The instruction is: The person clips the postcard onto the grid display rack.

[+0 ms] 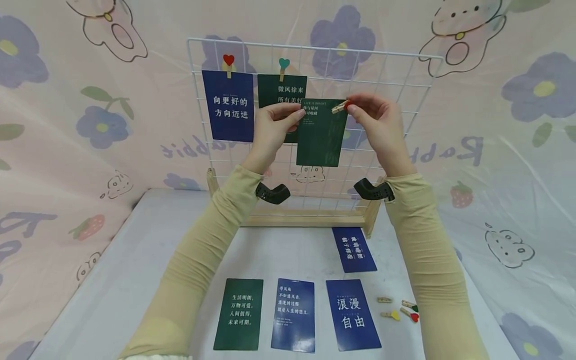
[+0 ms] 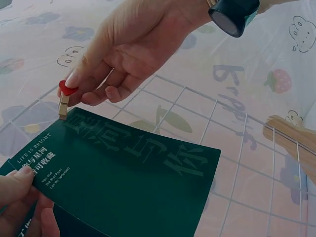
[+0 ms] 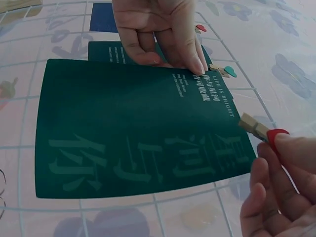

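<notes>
Pinched at its top left by the left hand (image 1: 272, 125), a green card (image 1: 318, 142) is being held up before the wire rack (image 1: 306, 220) in the head view, while a red-heart peg (image 1: 339, 107) is being pinched by the right hand (image 1: 383, 127). On the rack, a blue card (image 1: 228, 125) and a second green card (image 1: 282, 85) are already being held by pegs; four loose cards (image 1: 293, 322) are apparently being left until later. In the left wrist view, the peg's tip is being held at the card's edge. In the right wrist view, whether the card is being clamped by it cannot be told.
</notes>
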Demonstrator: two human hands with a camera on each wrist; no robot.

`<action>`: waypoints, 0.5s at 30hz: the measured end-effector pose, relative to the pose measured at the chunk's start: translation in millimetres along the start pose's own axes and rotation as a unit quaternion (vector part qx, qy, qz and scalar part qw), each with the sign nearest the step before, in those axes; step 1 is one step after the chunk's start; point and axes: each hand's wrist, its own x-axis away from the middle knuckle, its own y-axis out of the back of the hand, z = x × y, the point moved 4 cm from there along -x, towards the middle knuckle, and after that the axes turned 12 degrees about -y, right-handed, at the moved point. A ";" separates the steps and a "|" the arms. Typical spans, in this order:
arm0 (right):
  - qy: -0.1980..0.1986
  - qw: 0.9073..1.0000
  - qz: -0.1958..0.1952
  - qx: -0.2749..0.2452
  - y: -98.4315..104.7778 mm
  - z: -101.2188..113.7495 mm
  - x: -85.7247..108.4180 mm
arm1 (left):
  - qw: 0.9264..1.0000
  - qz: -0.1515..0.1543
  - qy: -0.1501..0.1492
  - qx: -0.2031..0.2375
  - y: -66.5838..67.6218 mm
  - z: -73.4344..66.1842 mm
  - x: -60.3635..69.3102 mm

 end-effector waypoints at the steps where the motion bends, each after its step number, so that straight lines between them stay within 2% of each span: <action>1: 0.006 1.000 -0.003 0.002 0.0 1.8 -1.2 | 1.000 -0.001 -0.002 -0.002 -0.2 -0.6 -1.4; 10: 0.028 0.998 -0.036 0.038 6.0 11.8 -15.4 | 1.000 -0.002 -0.010 -0.006 -0.3 -3.4 -9.6; 15: 0.039 0.998 -0.044 0.038 10.3 16.2 -24.2 | 1.000 -0.002 -0.021 -0.003 -2.3 -7.7 -16.0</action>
